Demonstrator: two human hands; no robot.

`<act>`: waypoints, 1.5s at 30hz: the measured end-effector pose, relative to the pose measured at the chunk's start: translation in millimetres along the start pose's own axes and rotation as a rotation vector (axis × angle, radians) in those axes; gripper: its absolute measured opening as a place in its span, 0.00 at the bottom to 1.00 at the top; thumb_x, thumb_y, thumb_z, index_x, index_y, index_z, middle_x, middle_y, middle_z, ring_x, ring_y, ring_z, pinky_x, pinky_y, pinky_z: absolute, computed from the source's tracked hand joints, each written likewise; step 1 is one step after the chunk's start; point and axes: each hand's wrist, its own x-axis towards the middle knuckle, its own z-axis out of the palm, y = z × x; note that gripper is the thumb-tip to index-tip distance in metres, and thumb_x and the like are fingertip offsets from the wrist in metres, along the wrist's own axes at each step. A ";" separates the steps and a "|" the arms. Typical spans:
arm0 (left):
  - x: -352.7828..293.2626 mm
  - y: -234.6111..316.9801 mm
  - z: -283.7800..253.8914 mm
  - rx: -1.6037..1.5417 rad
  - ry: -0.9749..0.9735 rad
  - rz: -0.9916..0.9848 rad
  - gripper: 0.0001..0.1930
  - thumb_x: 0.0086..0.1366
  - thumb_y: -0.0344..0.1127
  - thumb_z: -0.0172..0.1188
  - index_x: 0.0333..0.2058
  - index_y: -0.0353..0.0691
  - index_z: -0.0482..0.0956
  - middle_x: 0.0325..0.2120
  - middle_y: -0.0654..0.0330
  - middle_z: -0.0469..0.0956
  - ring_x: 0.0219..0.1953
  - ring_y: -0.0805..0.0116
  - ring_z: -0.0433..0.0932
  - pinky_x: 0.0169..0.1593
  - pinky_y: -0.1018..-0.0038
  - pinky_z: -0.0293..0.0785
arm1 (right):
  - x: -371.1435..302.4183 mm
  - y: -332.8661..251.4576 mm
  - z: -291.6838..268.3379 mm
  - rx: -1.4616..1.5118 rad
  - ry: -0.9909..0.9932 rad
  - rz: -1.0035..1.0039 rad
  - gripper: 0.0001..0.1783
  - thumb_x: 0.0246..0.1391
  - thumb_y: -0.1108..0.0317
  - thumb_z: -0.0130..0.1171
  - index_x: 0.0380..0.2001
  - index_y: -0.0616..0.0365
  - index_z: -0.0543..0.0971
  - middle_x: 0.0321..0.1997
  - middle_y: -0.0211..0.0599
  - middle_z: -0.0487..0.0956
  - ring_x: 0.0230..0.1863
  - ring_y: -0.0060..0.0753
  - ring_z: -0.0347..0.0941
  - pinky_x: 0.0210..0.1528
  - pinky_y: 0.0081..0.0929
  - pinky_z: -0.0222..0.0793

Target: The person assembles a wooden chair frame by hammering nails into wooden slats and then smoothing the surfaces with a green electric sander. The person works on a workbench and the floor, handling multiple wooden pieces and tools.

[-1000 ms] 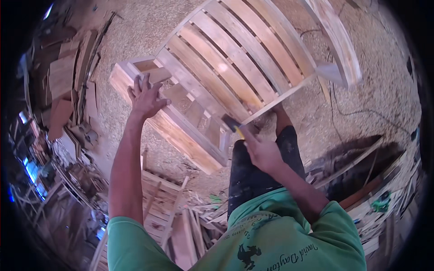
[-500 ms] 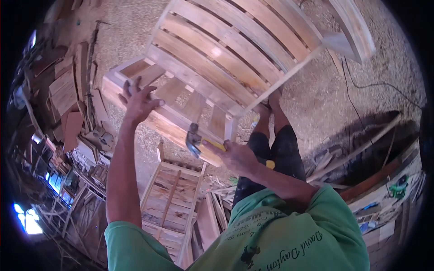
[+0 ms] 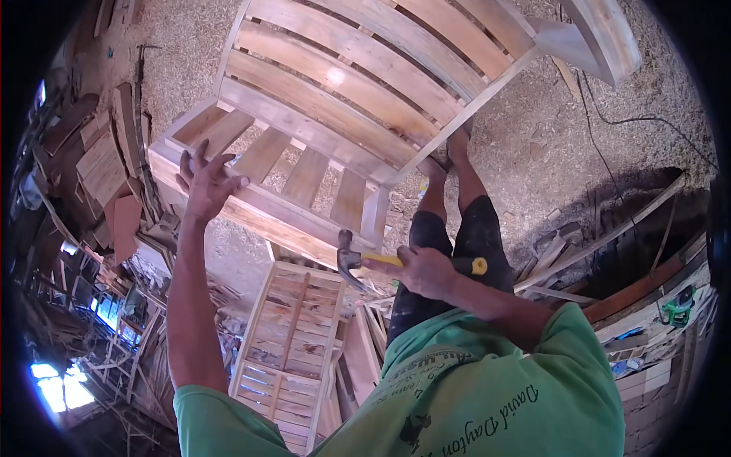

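Steel-headed claw hammer (image 3: 348, 260) with a yellow-and-black handle has moved away from the near corner of the broad, pale wooden slatted panel (image 3: 335, 76), where it was a second ago; from where I watch, its head now shows at the right end of the thick, pale wooden rail (image 3: 282, 207), its curved claw turned toward the person's body; I cannot tell whether the head touches the wood or hangs above it. I see the right hand (image 3: 429, 272) closed around the handle, whose butt sticks out past the fist over the dark shorts (image 3: 480, 228); the left hand (image 3: 205, 185) is wide, fingers spread, against the rail near its left end.

Short, flat wooden slats (image 3: 304, 177) bridge the gap between the rail and the panel's near edge; off the panel's far right corner I have a curved, pale wooden piece (image 3: 609, 46). Below the rail, a long, ladder-like slatted wooden frame (image 3: 285, 335) lies on the ground, just left of the green shirt (image 3: 495, 365); sawdust-strewn ground (image 3: 548, 145) spreads beyond the panel's right edge, crossed by a thin black cable (image 3: 601, 160); loose brown boards (image 3: 103, 164) lean and lie well left of the rail.
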 end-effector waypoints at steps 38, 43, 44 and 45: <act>5.7 83.5 60.2 0.569 -0.015 0.195 0.33 0.80 0.67 0.39 0.65 0.57 0.82 0.70 0.45 0.73 0.72 0.39 0.70 0.76 0.25 0.41 | 26.5 -72.6 26.3 0.731 0.410 0.797 0.35 0.75 0.63 0.54 0.81 0.38 0.60 0.38 0.64 0.85 0.40 0.68 0.84 0.43 0.56 0.79; 14.0 58.7 52.9 0.472 -0.036 0.357 0.33 0.80 0.68 0.39 0.65 0.56 0.82 0.71 0.45 0.71 0.73 0.42 0.70 0.74 0.34 0.59 | 48.6 -133.6 15.4 1.023 0.732 0.931 0.36 0.78 0.65 0.50 0.84 0.34 0.57 0.31 0.36 0.76 0.28 0.27 0.74 0.37 0.30 0.76; 26.8 39.9 53.1 0.455 -0.026 0.410 0.33 0.80 0.68 0.40 0.64 0.55 0.82 0.72 0.46 0.71 0.73 0.43 0.70 0.73 0.37 0.64 | 56.2 -150.9 2.7 1.016 0.796 0.917 0.36 0.78 0.65 0.50 0.84 0.35 0.57 0.30 0.33 0.75 0.27 0.25 0.73 0.36 0.29 0.75; 38.6 28.5 54.8 0.464 -0.005 0.426 0.33 0.80 0.67 0.40 0.61 0.53 0.84 0.66 0.46 0.76 0.69 0.45 0.74 0.68 0.42 0.71 | 65.1 -163.3 -10.8 1.008 0.857 0.902 0.36 0.78 0.66 0.50 0.84 0.35 0.57 0.29 0.31 0.74 0.27 0.23 0.72 0.35 0.28 0.75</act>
